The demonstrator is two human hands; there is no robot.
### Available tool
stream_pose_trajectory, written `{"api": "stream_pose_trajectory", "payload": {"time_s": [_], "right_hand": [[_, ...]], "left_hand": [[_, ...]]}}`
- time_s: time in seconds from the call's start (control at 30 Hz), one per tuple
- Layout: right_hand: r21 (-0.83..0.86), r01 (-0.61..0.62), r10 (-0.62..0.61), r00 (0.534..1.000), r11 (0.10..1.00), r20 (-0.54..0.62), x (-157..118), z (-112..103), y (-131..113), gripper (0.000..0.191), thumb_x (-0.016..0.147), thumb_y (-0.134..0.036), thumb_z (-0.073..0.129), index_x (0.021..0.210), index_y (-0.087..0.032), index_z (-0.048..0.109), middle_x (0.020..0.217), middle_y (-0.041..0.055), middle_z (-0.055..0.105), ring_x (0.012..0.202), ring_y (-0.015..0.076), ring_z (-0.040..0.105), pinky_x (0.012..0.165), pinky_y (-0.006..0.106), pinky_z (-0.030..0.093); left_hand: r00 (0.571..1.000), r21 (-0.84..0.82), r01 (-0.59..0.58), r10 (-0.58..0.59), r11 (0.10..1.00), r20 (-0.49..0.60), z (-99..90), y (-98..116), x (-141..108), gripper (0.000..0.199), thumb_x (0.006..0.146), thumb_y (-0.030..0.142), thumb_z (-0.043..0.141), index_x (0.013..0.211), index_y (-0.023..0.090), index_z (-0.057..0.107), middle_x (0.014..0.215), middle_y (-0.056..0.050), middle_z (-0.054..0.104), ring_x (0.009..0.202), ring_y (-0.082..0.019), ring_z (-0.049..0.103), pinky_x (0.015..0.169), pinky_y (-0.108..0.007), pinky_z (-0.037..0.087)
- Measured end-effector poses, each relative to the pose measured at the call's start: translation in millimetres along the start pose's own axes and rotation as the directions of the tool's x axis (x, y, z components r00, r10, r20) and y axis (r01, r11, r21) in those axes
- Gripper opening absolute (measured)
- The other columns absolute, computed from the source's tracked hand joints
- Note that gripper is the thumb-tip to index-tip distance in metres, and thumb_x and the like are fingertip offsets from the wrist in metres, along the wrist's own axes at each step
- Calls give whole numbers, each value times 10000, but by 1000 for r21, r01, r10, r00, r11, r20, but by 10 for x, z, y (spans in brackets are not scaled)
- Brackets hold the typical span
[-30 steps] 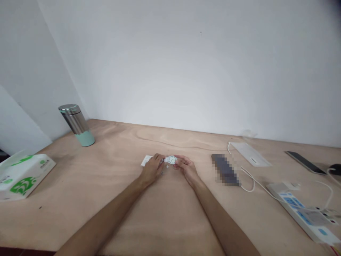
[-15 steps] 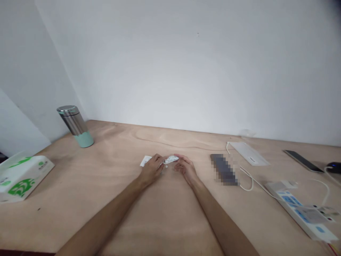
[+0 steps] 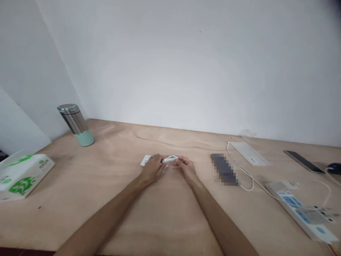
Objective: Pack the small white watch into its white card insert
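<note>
Between my two hands, at the middle of the table [image 3: 165,220], is a small white looped cable [image 3: 171,158]; its exact kind is too small to make out. My left hand [image 3: 151,170] is closed on its left end, with a dark spot by the fingertips. The fingers of my right hand [image 3: 188,170] pinch the right end. A small white paper or packet [image 3: 145,160] with dark print lies partly behind my left hand. Just under the cable, near the left fingertips, a little whitish piece [image 3: 166,166] shows.
A steel and mint-green flask [image 3: 76,125] stands at the back left, and a tissue pack [image 3: 29,174] lies at the left edge. To the right are a pixelated dark object [image 3: 225,170], a clear sleeve [image 3: 250,153], a dark phone [image 3: 303,161] and a power strip [image 3: 301,209] with white cords.
The white cable has turned slightly between my fingers and now shows as a clearer loop. My right fingers have shifted a little at its right end. The other things lie where they were.
</note>
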State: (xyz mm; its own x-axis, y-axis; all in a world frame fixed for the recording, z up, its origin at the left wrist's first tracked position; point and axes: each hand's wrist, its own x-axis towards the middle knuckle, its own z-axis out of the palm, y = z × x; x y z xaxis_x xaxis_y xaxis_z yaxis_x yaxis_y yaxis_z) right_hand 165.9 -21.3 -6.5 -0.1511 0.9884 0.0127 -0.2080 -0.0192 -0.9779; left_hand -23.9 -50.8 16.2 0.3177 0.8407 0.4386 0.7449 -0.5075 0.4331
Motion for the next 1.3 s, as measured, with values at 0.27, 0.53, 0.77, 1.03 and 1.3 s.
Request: {"api": "stream_pose_trajectory", "payload": {"time_s": [0.27,0.53,0.77,1.03,1.3], "right_hand": [[-16,23,-23,1000,1000,-1,-32,25,-51,410,667,-410,736,1022,-227,645,632,-32,616,461,99,514,438,213,432],[-29,2,-2,1000,1000,-5,-21,19,-17,307,689,-407,696,915,-201,679,620,-11,622,496,115,533,471,227,456],[-36,7,-9,998,999,-55,2,40,-2,342,657,-431,728,888,-187,665,645,-8,628,511,113,549,478,225,464],[-93,-25,26,1000,995,9,-17,53,-2,429,604,-437,772,938,-205,636,786,15,669,616,139,612,530,241,502],[-68,-44,41,998,997,-44,-12,64,-5,388,598,-444,776,860,-193,637,738,13,675,640,162,630,548,256,499]], "left_hand": [[1000,36,-17,17,999,10,30,-2,-1,277,949,354,364,891,163,555,865,-68,591,830,-204,537,775,-346,420],[996,-4,-36,35,999,-81,29,-2,-17,266,933,341,421,1102,176,542,988,-71,616,916,-204,552,838,-359,436],[995,43,-63,66,997,-68,34,-38,-20,237,885,237,463,1104,201,547,1037,-81,568,976,-220,527,870,-376,443],[999,75,-32,33,997,-14,-1,-118,-5,210,896,195,440,1060,195,571,992,-74,601,945,-216,529,859,-371,436],[999,75,-41,40,996,17,9,-93,-2,238,876,205,452,1082,186,570,1007,-75,620,969,-224,536,876,-367,425]]}}
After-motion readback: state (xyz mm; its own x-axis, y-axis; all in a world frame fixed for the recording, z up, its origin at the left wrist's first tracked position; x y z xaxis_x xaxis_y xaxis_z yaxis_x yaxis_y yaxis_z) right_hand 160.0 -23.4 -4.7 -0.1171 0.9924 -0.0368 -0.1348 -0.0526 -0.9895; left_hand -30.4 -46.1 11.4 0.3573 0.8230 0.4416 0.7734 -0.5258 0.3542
